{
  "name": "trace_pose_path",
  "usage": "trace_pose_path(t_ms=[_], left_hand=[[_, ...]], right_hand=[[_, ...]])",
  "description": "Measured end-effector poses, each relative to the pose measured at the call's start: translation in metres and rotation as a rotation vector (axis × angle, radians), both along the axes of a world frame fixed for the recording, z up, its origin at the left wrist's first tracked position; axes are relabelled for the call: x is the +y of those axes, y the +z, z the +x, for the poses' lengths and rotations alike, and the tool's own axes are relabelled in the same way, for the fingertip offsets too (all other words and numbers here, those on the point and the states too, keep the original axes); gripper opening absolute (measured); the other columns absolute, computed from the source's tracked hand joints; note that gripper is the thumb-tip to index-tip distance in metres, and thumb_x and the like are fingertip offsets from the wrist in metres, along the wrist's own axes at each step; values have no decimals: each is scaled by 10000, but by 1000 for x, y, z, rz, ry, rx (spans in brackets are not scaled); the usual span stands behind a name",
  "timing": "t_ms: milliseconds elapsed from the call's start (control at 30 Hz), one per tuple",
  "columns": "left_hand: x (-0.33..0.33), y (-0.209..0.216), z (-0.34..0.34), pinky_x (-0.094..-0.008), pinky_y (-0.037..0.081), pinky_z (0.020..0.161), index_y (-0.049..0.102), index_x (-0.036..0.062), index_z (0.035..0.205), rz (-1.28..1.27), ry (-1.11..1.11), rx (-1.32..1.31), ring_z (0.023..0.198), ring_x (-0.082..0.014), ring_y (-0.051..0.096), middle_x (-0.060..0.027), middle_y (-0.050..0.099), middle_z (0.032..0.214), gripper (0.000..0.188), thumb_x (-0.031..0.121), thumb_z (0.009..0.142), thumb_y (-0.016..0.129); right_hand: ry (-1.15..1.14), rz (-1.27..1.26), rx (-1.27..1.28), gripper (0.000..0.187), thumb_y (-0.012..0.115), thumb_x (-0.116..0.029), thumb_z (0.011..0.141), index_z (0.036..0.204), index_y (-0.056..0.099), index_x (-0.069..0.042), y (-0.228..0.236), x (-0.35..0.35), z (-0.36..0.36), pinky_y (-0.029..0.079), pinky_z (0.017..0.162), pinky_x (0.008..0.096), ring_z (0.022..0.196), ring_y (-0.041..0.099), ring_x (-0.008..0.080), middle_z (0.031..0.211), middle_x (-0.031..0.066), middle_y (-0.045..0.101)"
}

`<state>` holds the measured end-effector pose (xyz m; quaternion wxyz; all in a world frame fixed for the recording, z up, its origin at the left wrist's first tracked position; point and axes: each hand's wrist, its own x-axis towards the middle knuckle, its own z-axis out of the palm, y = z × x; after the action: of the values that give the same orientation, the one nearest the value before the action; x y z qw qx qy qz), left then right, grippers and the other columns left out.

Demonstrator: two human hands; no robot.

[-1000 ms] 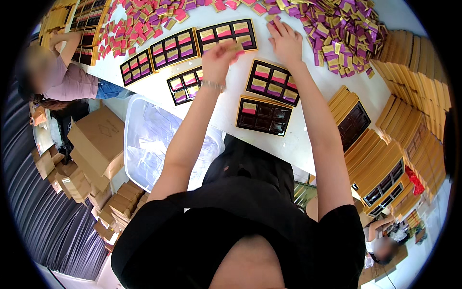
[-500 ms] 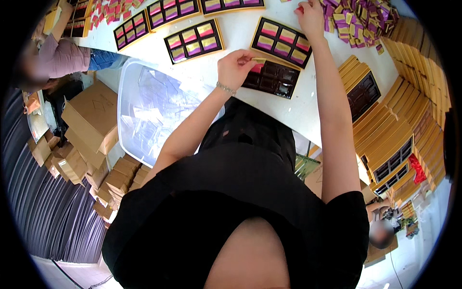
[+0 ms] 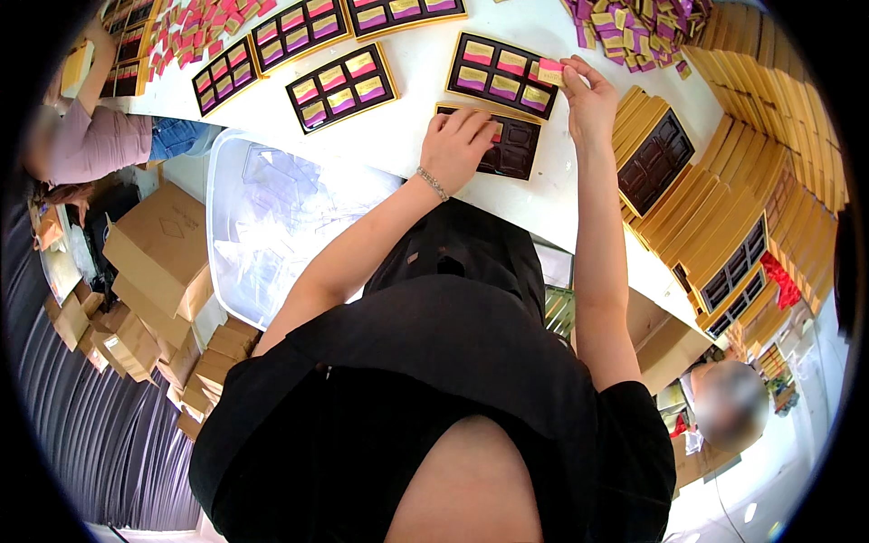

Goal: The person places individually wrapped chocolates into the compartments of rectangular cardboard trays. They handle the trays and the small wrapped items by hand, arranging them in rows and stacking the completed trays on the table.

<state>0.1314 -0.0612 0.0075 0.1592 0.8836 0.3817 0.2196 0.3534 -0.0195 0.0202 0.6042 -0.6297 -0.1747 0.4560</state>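
Note:
My left hand [image 3: 457,149] lies over a dark compartment tray in a gold-edged box [image 3: 514,154] near the table's front edge. Its fingers are slightly spread and reach down into the tray, with a bit of pink showing at the fingertips; the tray's left part is hidden beneath the hand. Between thumb and fingers, my right hand [image 3: 593,100] pinches a small pink-and-gold wrapped piece [image 3: 550,71]. That piece is held up at the right end of a filled box [image 3: 502,77], whose compartments hold pink, gold and purple pieces.
More filled boxes [image 3: 342,88] sit to the left and behind. Loose purple-and-gold pieces [image 3: 638,32] are heaped at the back right, pink ones [image 3: 204,32] at the back left. Stacked gold boxes [image 3: 697,208] line the right. A clear plastic bin [image 3: 217,226] stands left; a co-worker [image 3: 100,149] is beyond.
My right hand has come back from the far pile with a pink-and-gold piece. My left hand's fingers have spread and moved over the tray. The whole view has shifted slightly.

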Motion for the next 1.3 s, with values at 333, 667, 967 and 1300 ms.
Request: trace_pose_path(t_ms=[333, 667, 967, 1300], left_hand=[[16, 12, 2, -390, 407, 877, 627, 109, 1112, -143, 107, -92, 1084, -205, 555, -7, 628, 1162, 347, 159, 775, 694], [-13, -5, -18, -535, 214, 1118, 429, 49, 1390, -141, -189, 307, 1405, -244, 291, -96, 354, 1500, 806, 508, 769, 659], [17, -13, -7, -506, 201, 1131, 418, 48, 1399, -58, -225, 370, 1415, -251, 266, -107, 337, 1508, 838, 555, 767, 633], [125, 16, 98, -437, 482, 893, 592, 82, 1178, -101, -195, -90, 1084, -307, 590, -141, 564, 1277, 359, 226, 852, 636]], right_hand=[[1013, 220, -1362, 218, 573, -32, 722, 899, 695, -68, 24, -60, -17, 502, 816, 379, 1002, 597, 267, 1030, 51, 668], [845, -187, -1415, 688, 662, -302, 818, 1379, 402, -2, -7, -138, -70, 232, 1100, 578, 1388, 314, 308, 1482, 146, 352], [614, -137, -1382, 490, 639, -228, 851, 1267, 512, -3, -12, -96, -57, 290, 1060, 532, 1300, 408, 303, 1380, 149, 465], [-133, -335, -1518, 519, 737, -255, 753, 1229, 590, -110, -71, 69, 77, 408, 939, 466, 1126, 499, 325, 1204, 92, 592]])
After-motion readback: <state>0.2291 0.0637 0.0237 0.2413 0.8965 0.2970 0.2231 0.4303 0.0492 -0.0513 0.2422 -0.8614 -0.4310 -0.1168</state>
